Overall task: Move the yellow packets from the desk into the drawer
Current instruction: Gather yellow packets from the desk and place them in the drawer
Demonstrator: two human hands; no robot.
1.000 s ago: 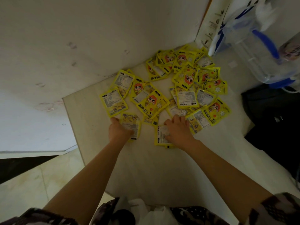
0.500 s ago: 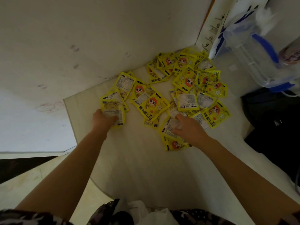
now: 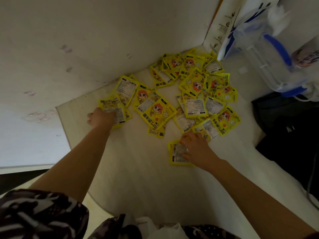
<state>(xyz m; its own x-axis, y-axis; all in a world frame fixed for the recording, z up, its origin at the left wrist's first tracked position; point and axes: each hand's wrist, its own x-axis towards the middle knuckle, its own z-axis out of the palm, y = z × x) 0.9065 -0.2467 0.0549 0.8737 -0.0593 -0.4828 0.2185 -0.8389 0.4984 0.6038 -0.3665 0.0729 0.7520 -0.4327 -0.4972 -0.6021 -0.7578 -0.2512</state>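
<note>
From the head view, the only one I have, I read the yellow packets (image 3: 189, 94) as a loose, overlapping spread lying flat on the counter (image 3: 138, 178), filling the far corner where it meets the wall and reaching back toward me on both sides. My left hand (image 3: 101, 118) is at the near-left edge of the spread, its fingers curled onto a small stack of packets (image 3: 114, 112) that it appears to grip; I cannot see the fingertips under the stack. My right hand (image 3: 195, 147) is nearer to me and lower in the frame, resting on a single packet (image 3: 177, 153) that lies apart from the main spread, label side up, its long axis running roughly toward and away from me; I cannot tell whether the fingers pinch it or only press it flat. The bulk of the packets lies beyond and between both hands, so each next reach goes forward and inward, with the right hand nearer the larger right-side cluster. No drawer shows in this view, so I judge the carrying move must leave this frame, and I cannot say which way. A clear plastic jug (image 3: 269, 54) with blue trim stands at the far right, just beside the packets.
</note>
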